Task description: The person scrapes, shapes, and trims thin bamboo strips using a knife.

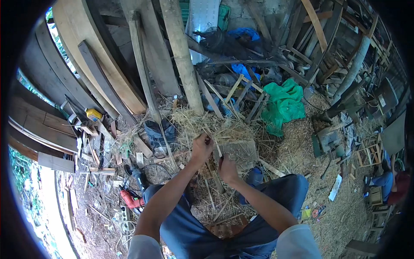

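Observation:
My left hand (202,147) is closed around a thin pale strip of wood or bamboo (206,130), whose tip shows above the fingers. Just to its right and lower, my right hand (227,170) grips the dark handle of a knife. The narrow, light knife blade (219,150) points up toward the left hand. Whether the blade touches the strip I cannot tell. Both hands are between my knees, near a flat grey block (241,154) scattered with shavings.
A red power tool (130,199) and a power strip (125,219) lie at left. Tall planks (101,56) and a post (181,56) stand ahead, with a green sheet (283,103) at right. Another person (399,187) sits at far right. Shavings cover the ground.

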Demonstrator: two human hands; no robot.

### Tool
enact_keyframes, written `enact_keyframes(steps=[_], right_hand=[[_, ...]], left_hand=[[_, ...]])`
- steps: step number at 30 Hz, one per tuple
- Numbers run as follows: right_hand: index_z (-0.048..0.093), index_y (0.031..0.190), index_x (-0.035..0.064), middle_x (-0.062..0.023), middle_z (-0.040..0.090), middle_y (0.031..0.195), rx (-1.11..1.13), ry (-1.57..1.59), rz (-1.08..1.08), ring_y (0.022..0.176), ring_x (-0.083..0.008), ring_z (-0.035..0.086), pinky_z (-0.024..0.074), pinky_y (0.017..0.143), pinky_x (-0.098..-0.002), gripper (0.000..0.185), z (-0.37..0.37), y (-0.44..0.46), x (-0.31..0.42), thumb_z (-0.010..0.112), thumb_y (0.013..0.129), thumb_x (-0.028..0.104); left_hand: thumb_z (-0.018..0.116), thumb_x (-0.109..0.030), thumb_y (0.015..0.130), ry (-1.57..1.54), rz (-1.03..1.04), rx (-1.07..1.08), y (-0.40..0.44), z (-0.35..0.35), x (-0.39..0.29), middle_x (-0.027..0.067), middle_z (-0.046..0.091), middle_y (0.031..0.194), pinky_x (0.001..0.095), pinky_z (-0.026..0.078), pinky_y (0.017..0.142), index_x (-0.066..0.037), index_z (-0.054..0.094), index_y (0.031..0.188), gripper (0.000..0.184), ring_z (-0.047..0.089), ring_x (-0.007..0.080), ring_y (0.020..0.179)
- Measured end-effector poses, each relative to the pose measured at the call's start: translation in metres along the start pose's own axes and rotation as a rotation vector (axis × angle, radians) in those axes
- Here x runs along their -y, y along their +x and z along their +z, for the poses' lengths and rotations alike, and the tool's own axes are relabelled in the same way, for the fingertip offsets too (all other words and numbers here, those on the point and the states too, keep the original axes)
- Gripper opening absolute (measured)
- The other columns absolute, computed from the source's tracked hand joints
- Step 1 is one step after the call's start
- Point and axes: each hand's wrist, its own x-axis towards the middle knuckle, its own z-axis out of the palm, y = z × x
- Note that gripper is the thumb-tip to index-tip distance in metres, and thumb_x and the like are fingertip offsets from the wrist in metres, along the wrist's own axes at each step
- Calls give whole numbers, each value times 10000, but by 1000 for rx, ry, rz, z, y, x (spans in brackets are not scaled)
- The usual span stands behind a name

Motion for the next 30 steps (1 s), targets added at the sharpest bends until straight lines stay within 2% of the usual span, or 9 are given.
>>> enact_keyframes(steps=[3, 10, 16, 19, 21, 24, 25, 27, 30], right_hand=[[426, 962, -27, -273, 587, 673, 26, 19, 52, 589, -459, 585, 438, 527, -532, 182, -2, -7, 10, 455, 946, 151], [418, 960, -32, -297, 572, 680, -18, 88, -32, 648, -500, 568, 417, 562, -571, 173, 5, -6, -6, 419, 951, 141], [403, 971, -25, -312, 557, 694, -35, 41, -35, 650, -510, 549, 385, 553, -577, 152, 17, -6, -19, 400, 951, 126], [402, 964, -25, -306, 546, 674, 25, 102, 24, 643, -510, 543, 376, 542, -571, 151, 14, -10, -19, 402, 949, 126], [399, 959, -28, -295, 541, 656, 40, 112, -92, 634, -504, 540, 379, 539, -566, 154, 15, -8, -30, 401, 949, 126], [402, 956, -30, -283, 552, 675, 5, 136, -58, 637, -488, 547, 382, 539, -561, 152, 11, -9, -14, 399, 948, 122], [402, 956, -30, -283, 552, 675, 4, 136, -58, 637, -488, 547, 382, 539, -561, 152, 14, -7, -16, 399, 948, 122], [410, 958, -28, -279, 558, 691, 93, 112, 40, 641, -467, 561, 386, 540, -552, 145, 18, -9, -19, 393, 948, 116], [421, 946, -26, -290, 558, 718, 161, 80, 44, 671, -467, 565, 397, 554, -537, 143, 10, -10, -23, 396, 943, 114]], left_hand=[[623, -15, 797, 4, 38, 14, -6, 3, 3, 141, 636, 703, 322, 487, 589, 0, 576, 897, 111, 642, 213, 637], [623, -13, 795, 50, -53, 30, -12, 1, -15, 146, 637, 707, 320, 488, 602, 10, 573, 893, 112, 642, 218, 641], [625, -18, 787, 29, 56, -40, -12, 9, -6, 147, 628, 694, 320, 481, 595, 19, 577, 850, 87, 627, 212, 621], [620, 4, 759, -11, 16, -25, -16, 7, -9, 178, 619, 685, 350, 494, 566, 11, 573, 855, 107, 640, 298, 612], [626, -22, 788, 36, -14, -17, -15, 5, -3, 132, 611, 680, 322, 473, 577, 18, 563, 855, 101, 597, 193, 591], [635, -43, 793, 23, 25, -27, -16, 6, 1, 130, 616, 696, 315, 475, 581, 7, 562, 890, 132, 604, 184, 608], [635, -43, 793, 24, 26, -27, -14, 6, 2, 130, 616, 696, 315, 475, 581, 7, 562, 890, 132, 604, 184, 608], [596, 33, 750, -34, 28, -62, -15, 5, 1, 174, 594, 662, 345, 464, 543, 9, 536, 816, 92, 624, 282, 586], [596, 41, 746, -24, 46, -90, -17, 3, -5, 176, 580, 657, 336, 457, 541, 5, 532, 819, 104, 614, 283, 575]])
